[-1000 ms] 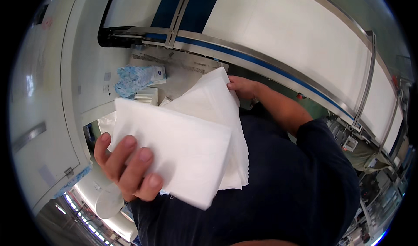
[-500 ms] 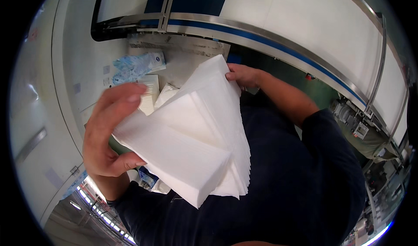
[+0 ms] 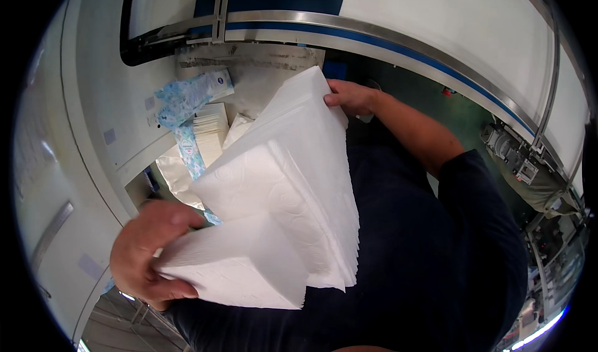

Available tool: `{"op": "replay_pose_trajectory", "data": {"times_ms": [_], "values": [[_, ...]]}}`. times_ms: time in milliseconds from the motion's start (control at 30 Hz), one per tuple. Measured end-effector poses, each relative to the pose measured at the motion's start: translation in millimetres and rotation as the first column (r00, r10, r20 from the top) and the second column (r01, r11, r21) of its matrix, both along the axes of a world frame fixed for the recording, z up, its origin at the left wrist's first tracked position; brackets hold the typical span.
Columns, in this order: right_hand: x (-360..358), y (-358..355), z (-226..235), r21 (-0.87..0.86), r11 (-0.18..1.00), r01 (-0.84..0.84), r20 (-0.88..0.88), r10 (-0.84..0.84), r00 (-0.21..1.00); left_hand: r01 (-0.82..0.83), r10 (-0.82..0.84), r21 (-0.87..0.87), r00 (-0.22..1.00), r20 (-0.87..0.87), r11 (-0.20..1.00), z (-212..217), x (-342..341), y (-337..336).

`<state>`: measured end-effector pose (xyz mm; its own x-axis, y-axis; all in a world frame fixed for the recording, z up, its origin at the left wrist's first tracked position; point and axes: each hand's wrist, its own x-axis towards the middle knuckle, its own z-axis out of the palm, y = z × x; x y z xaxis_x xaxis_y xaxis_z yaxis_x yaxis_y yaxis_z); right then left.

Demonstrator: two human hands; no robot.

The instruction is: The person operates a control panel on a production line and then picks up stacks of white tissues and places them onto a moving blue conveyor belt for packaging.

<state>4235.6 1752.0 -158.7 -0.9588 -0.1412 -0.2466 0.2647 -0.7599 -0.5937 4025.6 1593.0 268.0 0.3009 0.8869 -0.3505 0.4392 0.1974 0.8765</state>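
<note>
My left hand (image 3: pixel 146 246) grips the outer end of a smaller stack of white folded paper tissues (image 3: pixel 240 271), thumb on its lower side and fingers on top. Beside it lies a larger, fanned stack of white tissues (image 3: pixel 293 165), with embossed lines on its face. At the far end of this larger stack, my right hand (image 3: pixel 352 96) is closed on the edge, thumb on the near face and the other fingers mostly hidden behind. The two stacks overlap in front of my dark shirt; whether they are still joined I cannot tell.
Beyond my left hand sits a bin-like space with blue-patterned film wrappers (image 3: pixel 187 99), a further tissue stack (image 3: pixel 212 131) and crumpled pale film (image 3: pixel 177 171). A white cabinet panel (image 3: pixel 93 128) stands at left. A metal-railed conveyor (image 3: pixel 398 34) runs across the far side and right.
My left hand has moved down toward me and its fingers have closed on the smaller stack, which has swung lower and away from the larger one. My right hand has kept its grip.
</note>
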Motion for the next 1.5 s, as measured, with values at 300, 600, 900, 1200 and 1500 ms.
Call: {"op": "replay_pose_trajectory", "data": {"times_ms": [300,600,900,1200,1500], "values": [[-2,12,12,0.047,0.999,-0.005,0.015,0.004,1.000,-0.472,0.454,-0.116,0.707,0.542,0.874,-25,19,-94],[2,13,19,0.012,0.999,0.039,0.032,-0.040,0.999,-0.880,0.796,0.215,0.474,0.377,0.423,-53,119,-31],[11,8,18,-0.058,0.997,0.046,0.050,-0.043,0.998,-0.856,0.857,-0.093,0.495,0.144,0.509,-34,107,-43],[10,7,5,-0.057,0.995,0.078,0.044,-0.076,0.996,-0.878,0.894,-0.169,0.435,0.109,0.448,-30,108,-32],[16,19,17,0.003,0.996,0.086,0.072,-0.086,0.994,-0.527,0.759,0.601,0.611,-0.225,0.602,-31,74,-14]]}}
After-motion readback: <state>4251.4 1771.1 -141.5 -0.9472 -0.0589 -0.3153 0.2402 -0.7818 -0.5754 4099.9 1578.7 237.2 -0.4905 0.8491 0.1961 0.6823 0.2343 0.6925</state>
